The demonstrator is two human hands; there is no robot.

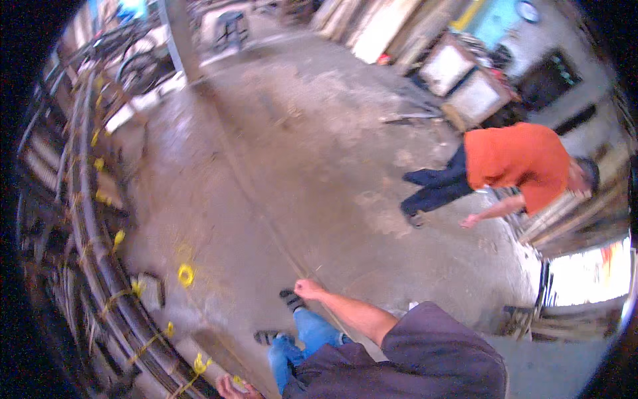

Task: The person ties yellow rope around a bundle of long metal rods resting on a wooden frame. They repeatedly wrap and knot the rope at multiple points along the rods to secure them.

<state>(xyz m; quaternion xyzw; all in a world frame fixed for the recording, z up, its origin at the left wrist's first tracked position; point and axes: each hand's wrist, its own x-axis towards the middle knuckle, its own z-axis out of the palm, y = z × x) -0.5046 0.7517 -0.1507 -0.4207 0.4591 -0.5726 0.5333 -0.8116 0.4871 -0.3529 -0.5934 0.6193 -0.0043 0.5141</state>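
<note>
My right hand (308, 288) is closed in a fist in front of my body, above the floor. What it holds, if anything, is too blurred to make out; a thin pale line runs past it. At the lower edge my left hand (238, 388) is partly cut off, with its fingers bent around a small bit of yellow strip (237, 381). Close beside that hand lies a bundle of long dark poles (109, 269), bound at intervals with knotted yellow ties (200, 364). A yellow ring-shaped roll (185, 274) rests on the floor to the right of the poles.
At the right another person in an orange shirt (515, 159) stands bent forward. White-fronted cabinets (475, 100) and leaning boards (382, 33) line the far wall. A post (178, 40) rises at the far left, near a wheel (138, 72). A stool (230, 30) stands behind.
</note>
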